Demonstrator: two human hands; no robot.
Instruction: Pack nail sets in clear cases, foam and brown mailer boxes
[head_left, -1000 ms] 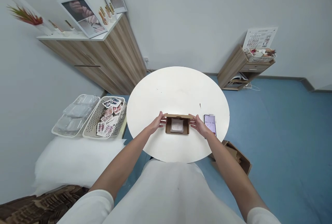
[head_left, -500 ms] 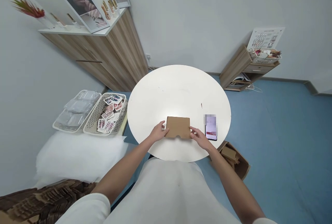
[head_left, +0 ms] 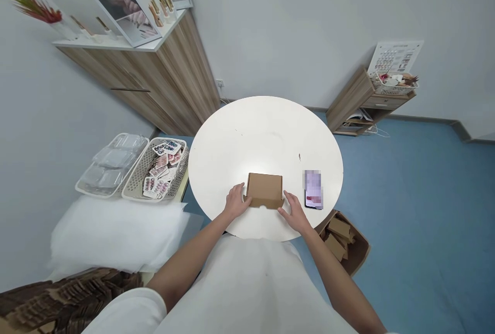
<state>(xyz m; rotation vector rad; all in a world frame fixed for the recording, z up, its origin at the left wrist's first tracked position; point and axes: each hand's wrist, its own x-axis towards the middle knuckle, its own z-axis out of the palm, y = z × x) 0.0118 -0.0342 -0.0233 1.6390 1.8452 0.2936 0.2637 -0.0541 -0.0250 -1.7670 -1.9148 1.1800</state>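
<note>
A small brown cardboard box [head_left: 264, 186] sits on the round white table [head_left: 266, 128], its lid down. Its front flap, with a half-moon notch, angles out along the near edge. My left hand [head_left: 235, 202] holds the box's left side, the thumb pressing the flap's left corner and the fingers along the side. On the opposite side my right hand [head_left: 295, 212] grips the right front corner, its thumb in front of the flap. A phone [head_left: 313, 189] with a lit, partly blurred screen lies just right of my right hand.
Left of the table stand a white basket [head_left: 129, 189] of printed nail cards and another of clear plastic packs [head_left: 114, 157]. White foam sheets [head_left: 116, 231] and stacked brown cardboard [head_left: 73, 298] lie nearer. A carton [head_left: 359, 251] holding small boxes is at lower right.
The front flap of the box now shows bent at an angle along the near edge. Both thumbs have moved to its corners, and the right hand has shifted slightly toward me.
</note>
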